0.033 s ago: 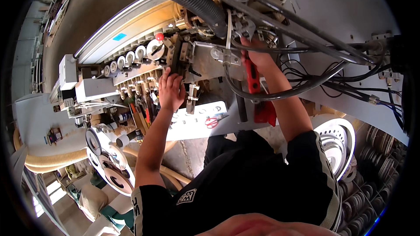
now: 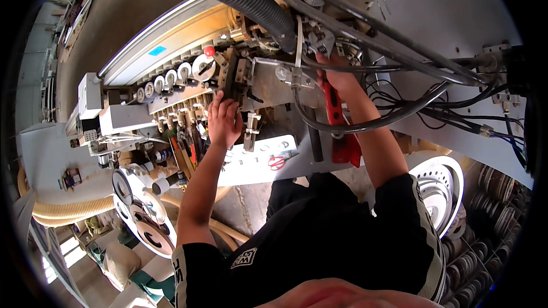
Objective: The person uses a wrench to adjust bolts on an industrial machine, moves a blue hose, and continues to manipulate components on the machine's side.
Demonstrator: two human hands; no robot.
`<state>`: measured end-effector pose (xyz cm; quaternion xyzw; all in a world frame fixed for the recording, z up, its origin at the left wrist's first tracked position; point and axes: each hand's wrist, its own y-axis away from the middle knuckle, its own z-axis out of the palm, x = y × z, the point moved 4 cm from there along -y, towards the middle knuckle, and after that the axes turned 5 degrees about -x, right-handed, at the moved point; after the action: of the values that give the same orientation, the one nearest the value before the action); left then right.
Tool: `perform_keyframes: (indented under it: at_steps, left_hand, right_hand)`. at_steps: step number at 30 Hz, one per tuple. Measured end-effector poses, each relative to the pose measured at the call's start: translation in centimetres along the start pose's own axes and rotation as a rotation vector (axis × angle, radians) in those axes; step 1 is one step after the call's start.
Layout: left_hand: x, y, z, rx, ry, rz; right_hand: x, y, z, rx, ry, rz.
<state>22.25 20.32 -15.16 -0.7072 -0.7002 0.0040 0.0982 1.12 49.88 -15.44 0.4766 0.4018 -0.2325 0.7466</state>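
My right hand (image 2: pixel 339 74) is wrapped round an adjustable wrench (image 2: pixel 333 104) with a red handle. The wrench's silver jaw sticks out beyond my fingers among metal fittings (image 2: pixel 311 27) at the back of the machine; whether it grips one of them I cannot tell. My left hand (image 2: pixel 224 121) holds nothing. Its fingers are apart and lie against the near end of a dark metal block (image 2: pixel 229 74) on the machine. A small metal bracket (image 2: pixel 251 131) stands just right of that hand. Left of the block are a round metal disc (image 2: pixel 203 68) and a red knob (image 2: pixel 209 51).
A ribbed hose (image 2: pixel 240 3) and black cables (image 2: pixel 394 40) cross above my right hand; one cable (image 2: pixel 365 128) loops over the forearm. Red-handled scissors (image 2: pixel 277 162) lie on a white panel (image 2: pixel 251 172). Reels of edge-banding tape (image 2: pixel 142 214) stand at left, a white perforated reel (image 2: pixel 451 174) at right.
My right hand and the wrench have shifted slightly toward me, and more of the jaw shows. My left hand stays at the metal block.
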Motion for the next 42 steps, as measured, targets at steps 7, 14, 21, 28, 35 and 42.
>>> perform_keyframes:
  at_steps: [7,14,21,28,35,42]
  left_hand:
    - [0.1,-0.1,0.1,-0.011,0.005,0.003]
    - [0.7,-0.5,-1.0,0.009,0.084,0.035]
    - [8.3,-7.5,-13.2,0.099,0.713,0.099]
    - [16.4,-19.3,-18.5,0.137,1.173,0.218]
    - [16.0,-23.4,-16.1,0.074,1.155,0.084]
    - [15.4,-22.7,-14.3,0.079,1.268,0.171]
  right_hand:
    - [-1.9,1.9,-2.1,0.097,0.091,-0.032]
    - [-3.1,3.7,-2.0,0.091,0.19,-0.055]
    - [0.2,2.4,-4.6,0.05,0.183,-0.177]
    - [-0.5,3.8,-5.1,0.096,0.127,-0.122]
    - [-2.3,5.7,-6.0,0.051,0.206,-0.113]
    - [-1.9,2.0,-7.3,-0.026,0.237,-0.148]
